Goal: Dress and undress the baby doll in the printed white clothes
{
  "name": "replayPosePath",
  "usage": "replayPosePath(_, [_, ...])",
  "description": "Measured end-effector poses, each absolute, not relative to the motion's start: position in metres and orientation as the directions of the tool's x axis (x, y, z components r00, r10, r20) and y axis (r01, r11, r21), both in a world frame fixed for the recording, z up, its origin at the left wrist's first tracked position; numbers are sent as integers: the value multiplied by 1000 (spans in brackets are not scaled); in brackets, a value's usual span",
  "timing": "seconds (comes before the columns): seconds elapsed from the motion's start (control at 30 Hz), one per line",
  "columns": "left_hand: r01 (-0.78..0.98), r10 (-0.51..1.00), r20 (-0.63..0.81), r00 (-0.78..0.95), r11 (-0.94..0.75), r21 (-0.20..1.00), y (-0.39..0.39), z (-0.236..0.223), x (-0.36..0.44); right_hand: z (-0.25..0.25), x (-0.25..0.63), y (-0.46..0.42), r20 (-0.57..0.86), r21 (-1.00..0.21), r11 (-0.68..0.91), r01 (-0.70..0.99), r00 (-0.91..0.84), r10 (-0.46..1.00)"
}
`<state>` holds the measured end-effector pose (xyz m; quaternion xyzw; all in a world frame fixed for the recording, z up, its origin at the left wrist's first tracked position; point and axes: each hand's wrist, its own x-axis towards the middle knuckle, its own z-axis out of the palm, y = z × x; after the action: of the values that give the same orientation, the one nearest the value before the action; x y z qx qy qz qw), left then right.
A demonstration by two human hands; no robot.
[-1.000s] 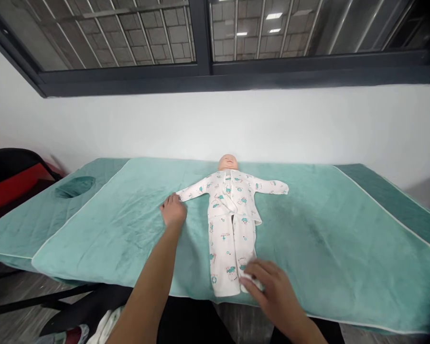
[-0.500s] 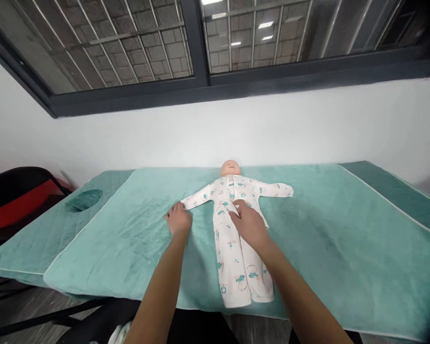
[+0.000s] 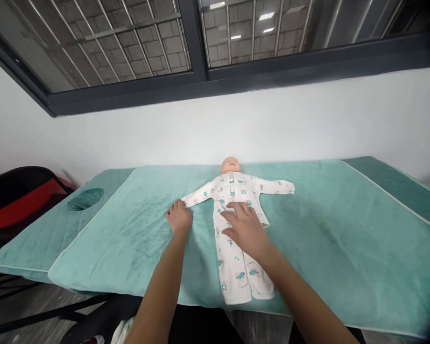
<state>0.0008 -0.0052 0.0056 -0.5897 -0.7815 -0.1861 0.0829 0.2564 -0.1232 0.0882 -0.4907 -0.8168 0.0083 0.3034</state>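
A baby doll (image 3: pixel 231 165) lies on its back on a green padded bed, dressed in a white printed top (image 3: pixel 238 188) and matching pants (image 3: pixel 232 267). My left hand (image 3: pixel 179 216) is closed at the cuff of the sleeve (image 3: pixel 197 197) stretched out on the left; its fingertips cover the end of the sleeve. Over the doll's waist, where top and pants meet, is my right hand (image 3: pixel 245 229), its fingers apart and nothing held in them. Whether those fingertips touch the cloth I cannot tell. The other sleeve (image 3: pixel 277 187) extends to the right.
The green bed cover (image 3: pixel 344 258) spreads to both sides, with a round face hole (image 3: pixel 85 199) at the left end. A white wall (image 3: pixel 146 138) and a dark window frame (image 3: pixel 200 87) rise behind. A black and red chair (image 3: pixel 25 205) stands at the left.
My right hand has moved slightly left and down, and its fingers have spread from a near pinch over the front of the top. My left hand stays at the sleeve cuff.
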Motion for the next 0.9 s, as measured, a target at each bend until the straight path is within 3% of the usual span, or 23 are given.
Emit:
replayPosePath(0.13, [951, 893, 338, -297, 246, 185, -5, 6, 1, 86, 256, -115, 457, -178, 592, 786, -466, 757])
replayPosePath(0.3, [952, 894, 336, -297, 247, 183, -6, 8, 2, 90, 262, -100, 493, -180, 521, 835, -382, 782])
replayPosePath(0.47, [954, 893, 345, -289, 237, 186, -6, 8, 1, 102, 265, -103, 592, -159, 690, 706, -492, 639])
replayPosePath(0.6, [949, 894, 334, -298, 240, 202, -5, 8, 1, 89, 275, -106, 549, -146, 748, 648, -576, 606])
replayPosePath(0.77, [947, 897, 324, -301, 240, 215, -4, 6, -1, 78, 298, -107, 453, -282, 729, 624, -583, 674])
replayPosePath(0.9, [948, 893, 343, -293, 225, 224, -3, 4, -2, 100, 299, -92, 371, -530, 661, 531, -556, 744])
